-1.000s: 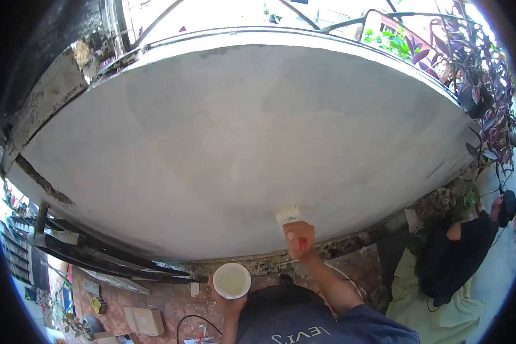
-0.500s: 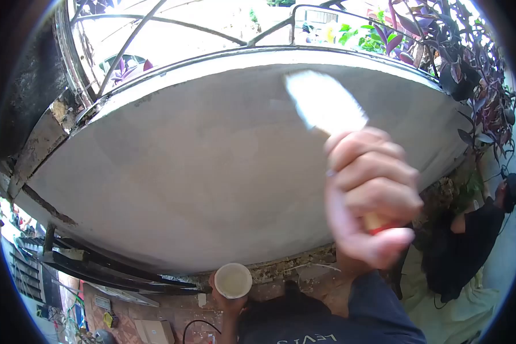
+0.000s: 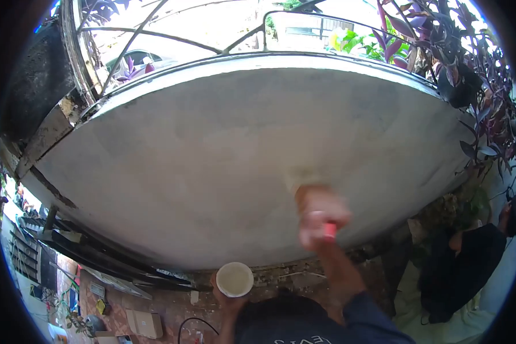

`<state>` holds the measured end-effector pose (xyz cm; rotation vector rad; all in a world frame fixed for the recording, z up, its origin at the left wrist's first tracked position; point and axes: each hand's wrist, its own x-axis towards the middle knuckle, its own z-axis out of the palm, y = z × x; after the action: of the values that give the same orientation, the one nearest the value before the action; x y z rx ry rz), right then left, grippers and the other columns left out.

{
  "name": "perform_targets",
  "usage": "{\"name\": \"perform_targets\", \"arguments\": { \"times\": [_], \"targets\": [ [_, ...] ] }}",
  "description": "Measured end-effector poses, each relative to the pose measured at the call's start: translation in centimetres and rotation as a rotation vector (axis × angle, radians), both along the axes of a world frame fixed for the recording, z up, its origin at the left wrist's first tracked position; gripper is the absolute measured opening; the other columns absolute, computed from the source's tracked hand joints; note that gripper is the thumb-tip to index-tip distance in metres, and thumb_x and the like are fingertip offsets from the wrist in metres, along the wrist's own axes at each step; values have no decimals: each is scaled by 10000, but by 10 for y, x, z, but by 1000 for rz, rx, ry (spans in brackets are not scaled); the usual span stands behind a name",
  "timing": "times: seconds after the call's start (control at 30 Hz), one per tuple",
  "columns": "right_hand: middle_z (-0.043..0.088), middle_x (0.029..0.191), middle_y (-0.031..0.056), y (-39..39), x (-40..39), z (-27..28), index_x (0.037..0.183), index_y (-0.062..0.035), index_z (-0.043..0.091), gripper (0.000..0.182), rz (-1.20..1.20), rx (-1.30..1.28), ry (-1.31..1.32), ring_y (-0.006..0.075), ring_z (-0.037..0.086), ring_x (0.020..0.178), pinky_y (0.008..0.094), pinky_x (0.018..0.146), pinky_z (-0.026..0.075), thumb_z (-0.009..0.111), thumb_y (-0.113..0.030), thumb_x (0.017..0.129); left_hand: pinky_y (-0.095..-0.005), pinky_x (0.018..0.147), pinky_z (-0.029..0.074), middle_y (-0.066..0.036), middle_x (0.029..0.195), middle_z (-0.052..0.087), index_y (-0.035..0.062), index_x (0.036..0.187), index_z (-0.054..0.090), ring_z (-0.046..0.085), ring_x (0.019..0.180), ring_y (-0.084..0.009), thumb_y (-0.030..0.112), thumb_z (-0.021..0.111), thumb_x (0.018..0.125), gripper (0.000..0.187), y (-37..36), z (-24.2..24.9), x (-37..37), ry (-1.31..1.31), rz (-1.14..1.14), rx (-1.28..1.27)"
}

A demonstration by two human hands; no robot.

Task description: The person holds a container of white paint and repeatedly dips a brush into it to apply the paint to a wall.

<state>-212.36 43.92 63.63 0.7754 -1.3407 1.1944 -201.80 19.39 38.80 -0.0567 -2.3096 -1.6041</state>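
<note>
My right hand (image 3: 322,215) is closed around the handle of a paintbrush (image 3: 330,231), whose red handle end shows below the fist. The brush head (image 3: 300,176) is smeared by motion and lies over the middle right of the grey wall (image 3: 200,166). Low in the view, my left hand (image 3: 223,299) grips a white tub (image 3: 235,280) from its left side and below. Pale, creamy liquid shows inside the tub, which I hold upright close to my body.
A metal railing (image 3: 243,41) runs along the wall's top, with purple-leaved plants (image 3: 481,109) hanging at the right. Another person in dark clothes (image 3: 464,269) is at the lower right. A cardboard box (image 3: 144,324) lies on the tiled floor at lower left.
My right hand has swung down and left with the paintbrush, from near the wall's top to its middle. The tub in my left hand has hardly moved.
</note>
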Motion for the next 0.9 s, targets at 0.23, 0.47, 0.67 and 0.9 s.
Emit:
{"name": "perform_targets", "arguments": {
  "times": [0.23,0.47,0.67,0.9],
  "targets": [
    [310,437,21,38,16,136,485,-85,326,596,95,150,394,184,365,399,306,437,317,274,-425,972,-364,897,447,-129,1107,536,24,1208,433,561,1035,-263,100,838,533,791,36,-19,16,75,137,98],
    [521,531,58,30,16,-190,536,-73,470,265,74,266,-553,228,566,550,358,637,499,506,-105,797,-374,938,436,-133,1171,523,23,1301,333,553,1082,-255,99,843,585,882,54,-1,25,-18,126,142],
    [467,505,68,18,11,-142,520,-66,404,377,26,67,-341,224,506,516,352,624,443,444,-212,865,-357,883,480,-122,1089,589,28,1201,444,610,997,-255,112,858,533,790,48,-8,15,95,216,173],
    [322,421,23,51,20,103,458,-61,299,651,93,162,480,178,372,371,301,413,346,297,-478,957,-363,859,489,-121,1084,597,27,1205,464,616,974,-252,112,847,555,759,51,-5,17,100,95,75]
  ]
}}
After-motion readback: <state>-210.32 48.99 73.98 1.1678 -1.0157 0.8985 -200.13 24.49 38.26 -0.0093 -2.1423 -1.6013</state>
